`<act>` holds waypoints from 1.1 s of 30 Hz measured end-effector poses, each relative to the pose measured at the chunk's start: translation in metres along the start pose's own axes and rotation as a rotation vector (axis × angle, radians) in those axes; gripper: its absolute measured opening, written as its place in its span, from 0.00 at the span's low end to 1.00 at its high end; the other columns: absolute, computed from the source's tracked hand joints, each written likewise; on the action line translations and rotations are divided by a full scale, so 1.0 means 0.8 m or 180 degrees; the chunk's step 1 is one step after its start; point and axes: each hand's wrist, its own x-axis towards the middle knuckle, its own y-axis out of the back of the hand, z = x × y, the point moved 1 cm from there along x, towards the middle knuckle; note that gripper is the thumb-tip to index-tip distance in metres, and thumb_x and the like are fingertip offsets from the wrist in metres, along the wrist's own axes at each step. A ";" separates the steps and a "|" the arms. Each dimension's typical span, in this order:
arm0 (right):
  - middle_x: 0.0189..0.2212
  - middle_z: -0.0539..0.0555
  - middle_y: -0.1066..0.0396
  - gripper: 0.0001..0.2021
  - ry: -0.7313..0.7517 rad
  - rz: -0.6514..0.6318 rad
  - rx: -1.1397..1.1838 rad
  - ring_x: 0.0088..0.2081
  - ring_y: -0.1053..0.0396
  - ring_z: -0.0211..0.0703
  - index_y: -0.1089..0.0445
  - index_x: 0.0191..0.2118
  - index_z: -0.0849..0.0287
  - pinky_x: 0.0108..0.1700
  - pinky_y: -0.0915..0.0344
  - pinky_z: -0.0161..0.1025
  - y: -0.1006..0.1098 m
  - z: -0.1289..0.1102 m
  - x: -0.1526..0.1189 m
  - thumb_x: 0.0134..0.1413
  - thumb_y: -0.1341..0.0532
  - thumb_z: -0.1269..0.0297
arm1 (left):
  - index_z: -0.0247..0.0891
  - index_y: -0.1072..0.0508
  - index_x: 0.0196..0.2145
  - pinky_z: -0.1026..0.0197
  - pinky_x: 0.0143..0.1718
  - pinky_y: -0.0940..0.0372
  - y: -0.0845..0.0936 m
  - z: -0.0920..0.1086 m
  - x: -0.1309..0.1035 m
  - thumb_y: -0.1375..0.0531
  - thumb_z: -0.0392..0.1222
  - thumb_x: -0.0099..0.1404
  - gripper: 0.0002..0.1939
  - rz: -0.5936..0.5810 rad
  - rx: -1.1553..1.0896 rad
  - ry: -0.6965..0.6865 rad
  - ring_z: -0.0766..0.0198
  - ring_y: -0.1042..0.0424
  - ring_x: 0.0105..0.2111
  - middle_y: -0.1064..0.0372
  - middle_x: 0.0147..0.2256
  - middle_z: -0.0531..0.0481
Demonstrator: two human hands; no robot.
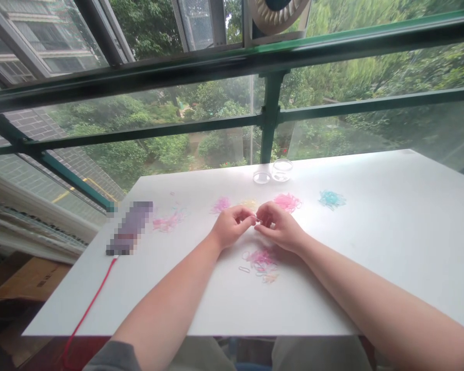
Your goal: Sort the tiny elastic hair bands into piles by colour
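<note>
My left hand [232, 225] and my right hand [279, 226] meet above the middle of the white table. Thumbs and forefingers of both are pinched on a thin, pale rubber band [259, 220], mostly hidden by the fingers. Just below them lies a mixed heap of small rubber bands [262, 260], pink, lilac and orange, with one loose loop [244, 269] at its left. Beyond the hands are sorted piles: purple bands [221, 205], yellow bands [249, 203], partly covered by my left hand, pink bands [287, 202] and teal bands [331, 199].
Another scattered pile of pinkish bands [167, 221] lies at the left, beside a blurred-out dark device [130, 228] with a red cord [93, 301]. Near the far edge of the white table [371, 257] stand a clear round container [282, 170] and a clear lid [261, 178]. A green railing [269, 118] and windows rise behind.
</note>
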 end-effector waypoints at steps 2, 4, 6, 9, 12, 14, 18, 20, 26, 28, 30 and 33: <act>0.25 0.49 0.36 0.05 0.0031 0.0072 -0.0057 0.25 0.38 0.36 0.37 0.31 0.58 0.27 0.39 0.35 0.001 0.000 0.001 0.47 0.40 0.67 | 0.33 0.27 0.31 0.66 0.27 0.41 0.000 0.000 0.000 0.41 0.46 0.60 0.11 -0.0018 0.0025 0.0032 0.70 0.36 0.24 0.29 0.28 0.49; 0.23 0.49 0.37 0.03 0.0058 0.0116 -0.0083 0.25 0.39 0.36 0.36 0.29 0.58 0.28 0.39 0.36 0.002 0.001 0.001 0.48 0.40 0.66 | 0.33 0.27 0.30 0.66 0.26 0.41 0.001 -0.001 0.000 0.41 0.47 0.60 0.12 -0.0020 0.0069 0.0053 0.70 0.36 0.23 0.29 0.27 0.49; 0.23 0.48 0.37 0.03 0.0089 0.0138 -0.0091 0.24 0.39 0.36 0.36 0.28 0.58 0.28 0.39 0.36 0.004 0.001 0.001 0.48 0.41 0.66 | 0.33 0.27 0.30 0.66 0.26 0.41 0.002 -0.002 0.000 0.42 0.47 0.60 0.13 -0.0014 0.0096 0.0074 0.70 0.37 0.23 0.29 0.26 0.49; 0.23 0.49 0.37 0.04 0.0121 0.0092 -0.0058 0.25 0.39 0.36 0.36 0.29 0.58 0.28 0.39 0.36 0.006 0.000 0.000 0.47 0.39 0.66 | 0.33 0.27 0.31 0.66 0.26 0.41 0.002 -0.003 0.001 0.41 0.47 0.59 0.13 0.0001 0.0065 0.0114 0.69 0.36 0.23 0.28 0.26 0.48; 0.24 0.49 0.36 0.05 0.0115 -0.0020 -0.0053 0.25 0.38 0.36 0.36 0.30 0.58 0.27 0.39 0.35 0.005 -0.004 -0.002 0.46 0.38 0.65 | 0.33 0.27 0.30 0.66 0.25 0.41 0.002 -0.003 0.000 0.41 0.47 0.59 0.13 0.0001 0.0043 0.0119 0.69 0.36 0.23 0.28 0.26 0.48; 0.23 0.49 0.36 0.04 0.0104 -0.0009 -0.0077 0.25 0.39 0.36 0.35 0.29 0.58 0.27 0.39 0.35 0.004 -0.005 -0.002 0.47 0.39 0.65 | 0.33 0.28 0.30 0.66 0.26 0.41 0.001 -0.003 0.000 0.42 0.47 0.59 0.13 -0.0011 0.0044 0.0113 0.69 0.35 0.23 0.29 0.26 0.48; 0.23 0.50 0.35 0.03 0.0104 0.0078 -0.0112 0.26 0.38 0.37 0.35 0.29 0.58 0.29 0.39 0.36 0.005 -0.006 -0.003 0.50 0.42 0.66 | 0.33 0.29 0.29 0.66 0.28 0.40 0.000 -0.003 -0.001 0.42 0.47 0.59 0.12 -0.0025 -0.0096 0.0162 0.68 0.34 0.25 0.29 0.26 0.49; 0.24 0.51 0.34 0.03 0.0119 0.0097 -0.0126 0.27 0.37 0.38 0.35 0.29 0.58 0.30 0.39 0.37 0.006 -0.005 -0.003 0.51 0.42 0.66 | 0.33 0.30 0.29 0.65 0.29 0.39 -0.002 -0.003 0.000 0.42 0.46 0.59 0.12 -0.0004 -0.0303 0.0222 0.68 0.34 0.25 0.30 0.25 0.49; 0.24 0.50 0.37 0.02 0.0230 0.0058 -0.0137 0.27 0.39 0.38 0.37 0.29 0.58 0.31 0.40 0.37 0.007 -0.007 -0.003 0.51 0.44 0.69 | 0.34 0.33 0.27 0.64 0.31 0.39 -0.001 -0.003 0.006 0.41 0.47 0.58 0.12 0.0268 -0.0837 0.0288 0.69 0.36 0.25 0.33 0.23 0.51; 0.24 0.50 0.37 0.03 0.0253 0.0048 -0.0134 0.27 0.40 0.38 0.37 0.29 0.58 0.31 0.40 0.37 0.008 -0.008 -0.003 0.52 0.44 0.69 | 0.34 0.34 0.27 0.64 0.31 0.39 0.001 -0.004 0.008 0.42 0.47 0.58 0.12 0.0425 -0.0878 0.0287 0.69 0.37 0.25 0.34 0.23 0.52; 0.25 0.50 0.37 0.03 0.0252 0.0047 -0.0130 0.27 0.39 0.38 0.38 0.29 0.58 0.32 0.40 0.37 0.008 -0.008 -0.003 0.52 0.45 0.69 | 0.34 0.34 0.27 0.64 0.31 0.40 0.001 -0.005 0.009 0.43 0.48 0.59 0.13 0.0559 -0.0899 0.0316 0.69 0.37 0.25 0.34 0.23 0.52; 0.25 0.50 0.37 0.03 0.0202 0.0078 -0.0157 0.28 0.39 0.38 0.38 0.29 0.58 0.32 0.40 0.37 0.008 -0.007 -0.002 0.53 0.45 0.69 | 0.34 0.34 0.28 0.64 0.31 0.39 -0.002 -0.008 0.008 0.42 0.47 0.59 0.12 0.0435 -0.0833 0.0358 0.69 0.37 0.25 0.35 0.23 0.52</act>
